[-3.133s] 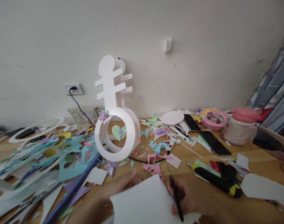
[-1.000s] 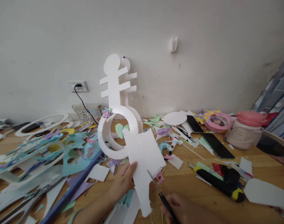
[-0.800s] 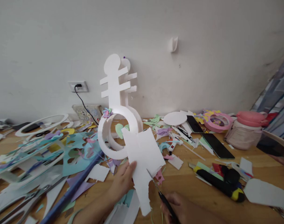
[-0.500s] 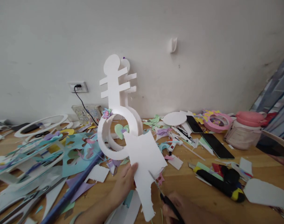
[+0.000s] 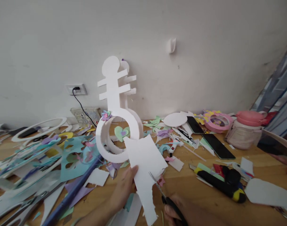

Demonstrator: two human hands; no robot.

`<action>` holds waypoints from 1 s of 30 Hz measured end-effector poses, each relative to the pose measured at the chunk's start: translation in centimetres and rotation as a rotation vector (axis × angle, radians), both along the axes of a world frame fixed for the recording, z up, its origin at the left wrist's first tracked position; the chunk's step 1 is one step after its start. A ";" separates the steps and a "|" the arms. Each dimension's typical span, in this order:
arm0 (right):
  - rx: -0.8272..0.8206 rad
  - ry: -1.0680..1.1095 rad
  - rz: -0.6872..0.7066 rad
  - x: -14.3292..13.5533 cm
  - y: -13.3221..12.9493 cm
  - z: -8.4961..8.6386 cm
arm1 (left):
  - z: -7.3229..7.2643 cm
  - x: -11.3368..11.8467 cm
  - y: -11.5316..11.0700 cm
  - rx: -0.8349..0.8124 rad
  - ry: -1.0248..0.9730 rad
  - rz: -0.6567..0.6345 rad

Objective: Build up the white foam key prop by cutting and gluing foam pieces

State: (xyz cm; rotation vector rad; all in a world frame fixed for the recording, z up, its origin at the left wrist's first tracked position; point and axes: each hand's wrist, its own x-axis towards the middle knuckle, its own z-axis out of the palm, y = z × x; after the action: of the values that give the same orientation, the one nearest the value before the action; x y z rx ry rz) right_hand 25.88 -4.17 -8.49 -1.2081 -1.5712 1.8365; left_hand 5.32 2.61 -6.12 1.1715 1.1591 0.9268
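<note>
A white sheet of card or foam board (image 5: 146, 157) with ragged edges is gripped along its left side by my left hand (image 5: 125, 188). Black-handled scissors (image 5: 168, 202) sit in my right hand (image 5: 173, 210), low in the view. Their blades reach up over the right part of the sheet, into its edge. Just behind the sheet stands a white cut-out structure (image 5: 113, 94) with a round top, short side bars and a ring base. A small paper flower (image 5: 106, 115) is fixed to the ring. A green paper heart (image 5: 121, 133) shows through it.
Paper scraps (image 5: 74, 169) cover the left of the table, with large scissors (image 5: 37, 197) and a blue rod (image 5: 74, 191) among them. On the right are a yellow-black utility knife (image 5: 218, 185), phones (image 5: 218, 146), pink tape (image 5: 217, 122) and a pink-lidded jar (image 5: 245, 131).
The view has shifted slightly, moving the background a little to the left. My hands, the sheet and the scissors keep nearly the same positions relative to each other.
</note>
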 end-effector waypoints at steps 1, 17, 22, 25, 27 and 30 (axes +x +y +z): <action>0.007 -0.012 0.007 0.0 0.0 0.3 | -0.1 -0.1 0.0 0.000 0.007 0.000; 0.051 -0.105 0.070 -0.3 0.2 1.8 | 0.7 -0.4 -0.7 0.162 0.153 -0.047; -0.061 -0.169 0.058 -0.2 0.0 3.1 | 0.2 0.1 -0.8 0.086 0.114 -0.063; -0.096 -0.084 0.040 -0.2 0.1 3.0 | 0.1 0.2 -0.7 0.050 0.066 -0.069; -0.090 -0.007 0.055 -0.1 0.3 2.6 | 0.2 0.3 -0.7 0.008 0.017 -0.038; -0.052 0.054 0.054 -0.1 0.5 2.1 | 0.4 0.4 -0.6 -0.041 -0.054 -0.005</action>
State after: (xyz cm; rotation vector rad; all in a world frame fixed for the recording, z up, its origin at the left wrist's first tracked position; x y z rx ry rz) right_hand 25.77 -3.64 -6.36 -1.1396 -1.5495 1.9392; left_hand 5.71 2.02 -5.76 1.1101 1.1262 0.9210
